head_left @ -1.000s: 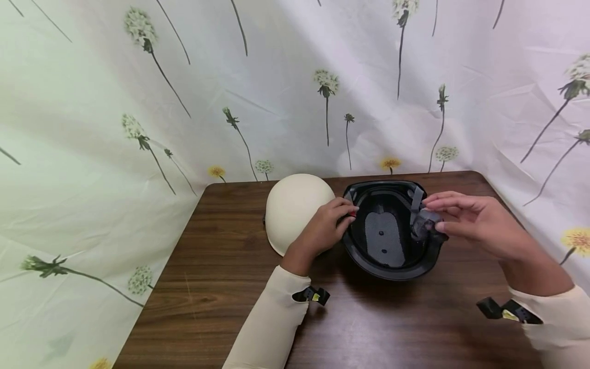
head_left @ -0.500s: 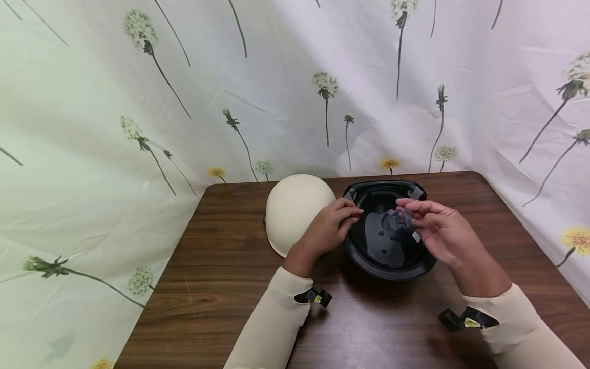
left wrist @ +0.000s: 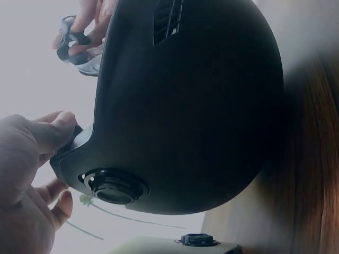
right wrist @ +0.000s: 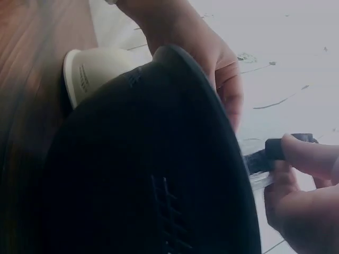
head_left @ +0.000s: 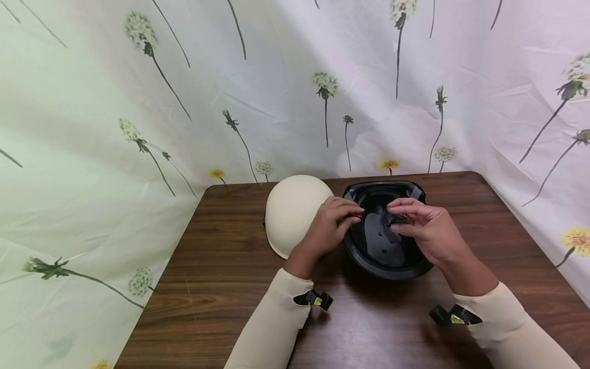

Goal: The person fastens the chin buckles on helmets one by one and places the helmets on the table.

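Observation:
A black helmet lies upside down on the table, its dark padded inside facing up. At its left rim, my left hand pinches a small strap end with a red part. The left wrist view shows a dark piece between thumb and fingers there. Over the helmet's opening, my right hand pinches a black strap buckle; clear plastic hangs by it. The two held ends are apart. Fingers hide part of each.
A cream helmet sits dome up, just left of the black one and close behind my left hand. The brown wooden table ends at a back edge before a white curtain printed with dandelions.
My right hand has moved left from the helmet's right rim to above its opening, bringing the buckle and plastic along. The left hand has shifted only slightly; both helmets stay in place.

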Demonstrator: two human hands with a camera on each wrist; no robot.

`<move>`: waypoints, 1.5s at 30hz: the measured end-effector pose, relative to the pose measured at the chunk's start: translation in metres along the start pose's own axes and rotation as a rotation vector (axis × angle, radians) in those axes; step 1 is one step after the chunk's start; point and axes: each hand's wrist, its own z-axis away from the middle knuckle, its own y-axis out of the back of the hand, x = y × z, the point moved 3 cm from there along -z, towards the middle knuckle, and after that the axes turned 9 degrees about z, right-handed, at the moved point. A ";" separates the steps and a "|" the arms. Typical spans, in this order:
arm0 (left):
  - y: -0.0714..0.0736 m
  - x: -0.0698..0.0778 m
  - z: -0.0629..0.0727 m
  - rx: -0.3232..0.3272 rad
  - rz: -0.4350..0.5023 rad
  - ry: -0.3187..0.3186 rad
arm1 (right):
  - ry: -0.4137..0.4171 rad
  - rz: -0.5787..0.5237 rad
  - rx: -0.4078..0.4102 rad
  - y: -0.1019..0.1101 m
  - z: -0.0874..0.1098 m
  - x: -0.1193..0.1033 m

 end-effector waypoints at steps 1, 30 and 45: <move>0.000 0.000 0.000 0.009 0.011 0.003 | -0.005 0.065 -0.002 -0.001 0.000 0.000; -0.006 0.000 0.000 0.156 0.344 0.058 | -0.116 0.443 0.024 -0.009 -0.015 -0.012; -0.007 0.004 0.000 0.158 0.397 0.051 | -0.049 0.483 -0.132 -0.006 -0.016 -0.010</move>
